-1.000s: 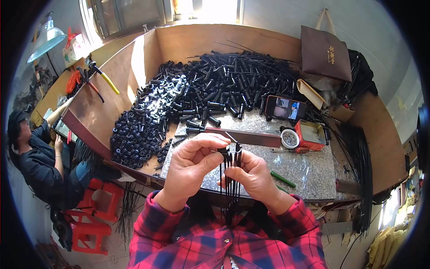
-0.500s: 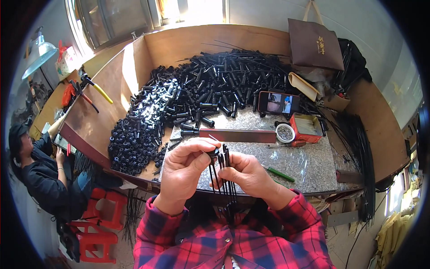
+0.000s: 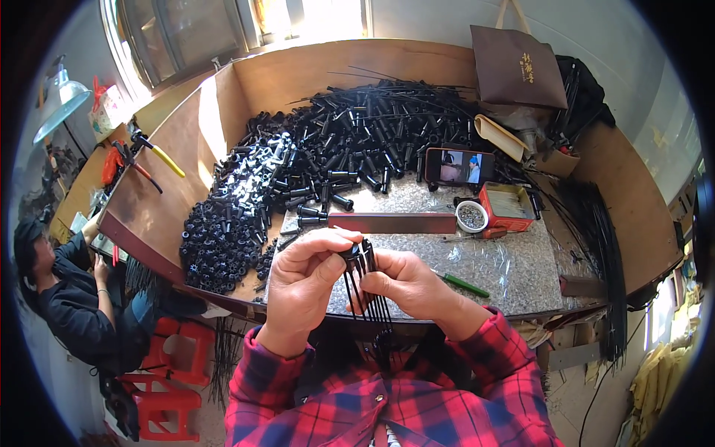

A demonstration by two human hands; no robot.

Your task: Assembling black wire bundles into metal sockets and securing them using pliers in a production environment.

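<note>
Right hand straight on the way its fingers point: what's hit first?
The right hand would first press into the thin black strips at its thumb, then probably the left hand; depth is unclear.

The right hand (image 3: 406,289) partly hid slender black rods (image 3: 383,316); at one o'clock, the top edge cropped the shopping-bag handle (image 3: 522,16).

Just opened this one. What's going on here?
A person in a plaid shirt is working with both hands at a stone-look board. The left hand pinches the top of a cluster of thin black rods, and the right hand grips the cluster from the other side; the rods hang downward. Beyond lie a heap of black tubular parts and a lit smartphone. A green-handled tool lies on the board. Another person sits at far left.
</note>
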